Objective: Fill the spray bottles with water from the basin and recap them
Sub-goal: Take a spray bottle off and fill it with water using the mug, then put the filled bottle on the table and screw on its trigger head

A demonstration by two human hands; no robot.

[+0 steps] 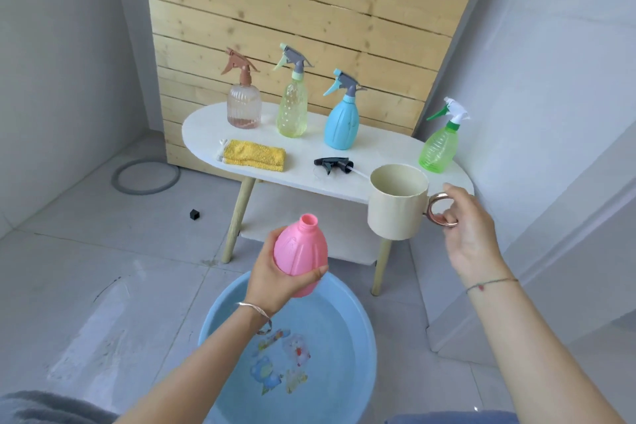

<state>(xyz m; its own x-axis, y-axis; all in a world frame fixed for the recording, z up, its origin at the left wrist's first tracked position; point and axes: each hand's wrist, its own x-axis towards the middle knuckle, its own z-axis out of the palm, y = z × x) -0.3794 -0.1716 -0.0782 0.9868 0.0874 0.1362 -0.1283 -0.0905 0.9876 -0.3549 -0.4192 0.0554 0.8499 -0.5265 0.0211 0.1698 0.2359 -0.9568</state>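
The pink bottle (pixel 301 253) is a matte, opaque plastic teardrop with shallow moulded ribs down its shoulders and a short threaded neck whose mouth stands open. It tilts slightly toward 1 o'clock and sits just below the centre of the view, in the air above the far rim of the basin (pixel 347 306). The left hand (pixel 275 274) wraps its lower body, with the thumb across the front and the fingers curled behind.

At 3 o'clock from the bottle, the right hand (pixel 464 231) grips a cream mug (pixel 395 203) by its glossy rose-gold ring handle (pixel 442 210), fingers hooked through the loop. The mug is a smooth, straight-walled cylinder held upright in front of the table's near edge.

The basin at 6 o'clock is round, pale blue plastic. It holds clear water, and cartoon prints show on its bottom.

On the white oval table (pixel 303 158) at 12 o'clock, four capped spray bottles stand in a row:
- a ribbed clear one with a brown trigger (pixel 243 110)
- a dimpled yellow-green one (pixel 292 110)
- a smooth opaque blue one (pixel 341 124)
- a ridged translucent green one (pixel 438 148) toward 2 o'clock

In front of them a black spray head (pixel 332 164) lies on its side, and at its 9 o'clock is a folded, nubbly yellow cloth (pixel 254 155).
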